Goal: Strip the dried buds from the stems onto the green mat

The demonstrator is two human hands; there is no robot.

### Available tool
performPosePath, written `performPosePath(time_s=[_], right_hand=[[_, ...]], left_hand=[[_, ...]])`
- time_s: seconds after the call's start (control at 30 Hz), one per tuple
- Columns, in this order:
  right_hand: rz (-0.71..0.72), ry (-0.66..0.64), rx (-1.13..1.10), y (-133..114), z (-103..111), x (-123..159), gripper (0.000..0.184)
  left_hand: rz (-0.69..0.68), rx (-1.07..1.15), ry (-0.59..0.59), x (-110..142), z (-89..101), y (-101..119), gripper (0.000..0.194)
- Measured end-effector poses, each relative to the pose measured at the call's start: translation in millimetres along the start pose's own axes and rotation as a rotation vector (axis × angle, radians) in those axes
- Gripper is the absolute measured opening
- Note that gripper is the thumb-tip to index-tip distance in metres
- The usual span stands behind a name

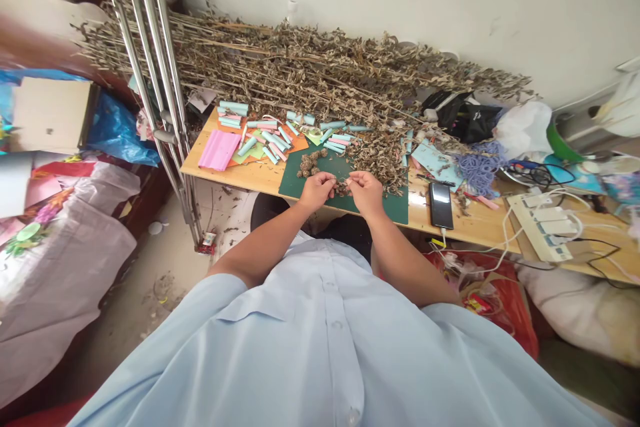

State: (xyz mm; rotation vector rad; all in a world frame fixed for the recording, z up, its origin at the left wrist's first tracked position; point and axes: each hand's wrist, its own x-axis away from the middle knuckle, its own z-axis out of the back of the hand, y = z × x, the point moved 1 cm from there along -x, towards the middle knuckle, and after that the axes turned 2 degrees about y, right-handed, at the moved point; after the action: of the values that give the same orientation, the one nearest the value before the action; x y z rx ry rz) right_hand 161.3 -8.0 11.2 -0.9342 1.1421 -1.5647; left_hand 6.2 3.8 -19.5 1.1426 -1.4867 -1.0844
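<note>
My left hand [318, 191] and my right hand [366, 193] meet over the front of a dark green cutting mat [395, 211]. Both are closed in a pinch, thumbs against fingers, with a small brown dried plant piece [341, 187] between them. Its exact form is too small to make out. Just beyond my left hand lies a cluster of rolled dried-leaf balls [310, 163]. A loose heap of crumbled dried leaves [383, 159] spreads behind and beside my right hand.
Dried leafy stalks [300, 67] lie along the wall. Blue and pink paper rolls [275, 140] and a pink sheet [219, 150] are left of the mat. A phone [441, 205], purple yarn [481, 165] and a power strip [540, 227] lie right. Metal crutches [150, 67] lean by the table [200, 177].
</note>
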Motion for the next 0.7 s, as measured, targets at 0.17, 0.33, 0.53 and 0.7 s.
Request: performPosePath(time_s=[0.17, 0.33, 0.53, 0.7], right_hand=[[-0.022, 0.061, -0.048, 3.3, 1.8, -5.6, 0.036], [-0.027, 0.076, -0.071, 4.1, 3.8, -6.6, 0.038], [-0.040, 0.062, -0.137, 1.5, 5.9, -2.3, 0.038], [-0.049, 0.054, -0.138, 2.2, 6.0, -0.1, 0.038]], left_hand=[[-0.004, 0.004, 0.004, -1.4, -0.9, -1.2, 0.015], [-0.009, 0.066, 0.020, -2.3, -1.7, -3.5, 0.013], [-0.010, 0.043, 0.024, -3.3, -3.4, -3.0, 0.011], [-0.002, 0.025, 0.018, -4.2, -3.5, -2.6, 0.011]])
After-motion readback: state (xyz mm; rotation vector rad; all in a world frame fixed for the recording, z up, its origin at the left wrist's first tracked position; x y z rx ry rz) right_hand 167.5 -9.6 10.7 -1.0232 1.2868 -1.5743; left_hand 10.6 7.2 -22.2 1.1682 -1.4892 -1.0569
